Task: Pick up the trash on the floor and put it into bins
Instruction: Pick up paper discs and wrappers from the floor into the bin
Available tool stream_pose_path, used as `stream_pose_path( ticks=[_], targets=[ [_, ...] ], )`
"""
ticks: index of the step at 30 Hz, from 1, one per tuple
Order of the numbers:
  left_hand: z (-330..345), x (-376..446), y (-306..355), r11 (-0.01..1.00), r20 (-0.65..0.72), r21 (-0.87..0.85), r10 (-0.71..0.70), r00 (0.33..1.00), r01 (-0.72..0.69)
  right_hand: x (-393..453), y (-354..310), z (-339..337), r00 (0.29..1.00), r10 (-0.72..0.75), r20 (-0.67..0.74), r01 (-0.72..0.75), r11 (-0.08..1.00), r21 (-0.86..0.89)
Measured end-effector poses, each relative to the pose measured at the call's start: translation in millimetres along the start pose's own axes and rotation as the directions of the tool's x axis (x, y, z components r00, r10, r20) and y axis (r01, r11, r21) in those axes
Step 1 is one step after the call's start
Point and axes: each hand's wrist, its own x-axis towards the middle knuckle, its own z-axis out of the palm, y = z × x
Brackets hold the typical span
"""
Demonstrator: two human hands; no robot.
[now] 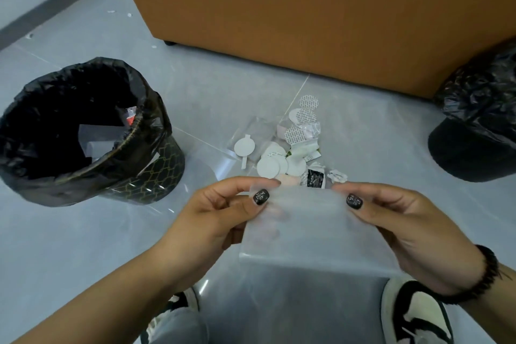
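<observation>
At the left stands the lined bin (83, 131), open-mouthed, some scraps already inside. A clear plastic bag (307, 232) is pinched at its top corners, the left hand (223, 215) and right hand (405, 232) each closed on an edge. It is best crumpled small before being carried left. More trash (290, 148) is left on the floor (377, 148); a second bin (477, 131) stands far right.

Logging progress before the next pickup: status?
Left hand and right hand both pinching clear plastic sheet. Trash pile on floor between bins. Left bin open, nothing blocking.
</observation>
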Motion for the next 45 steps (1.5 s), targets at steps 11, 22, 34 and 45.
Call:
stream_pose_path(
  ticks=[11,22,34,45],
  targets=[
    [-3,-5,-9,0.982,-0.119,0.171,0.097,0.988,-0.076,1,9,16,0.996,-0.018,-0.083,0.004,0.986,-0.168],
    [-1,8,-20,0.99,-0.033,0.078,-0.111,0.993,0.113,1,9,-3,0.973,-0.209,-0.102,0.157,0.914,-0.374],
    [-5,13,-23,0.958,-0.071,0.285,-0.008,0.997,0.028,4,11,2,0.985,-0.172,-0.014,0.153,0.909,-0.387],
    [-8,10,-22,0.991,-0.028,0.007,-0.135,0.99,0.135,5,17,-2,0.96,-0.273,0.069,0.272,0.84,-0.469]
  ],
)
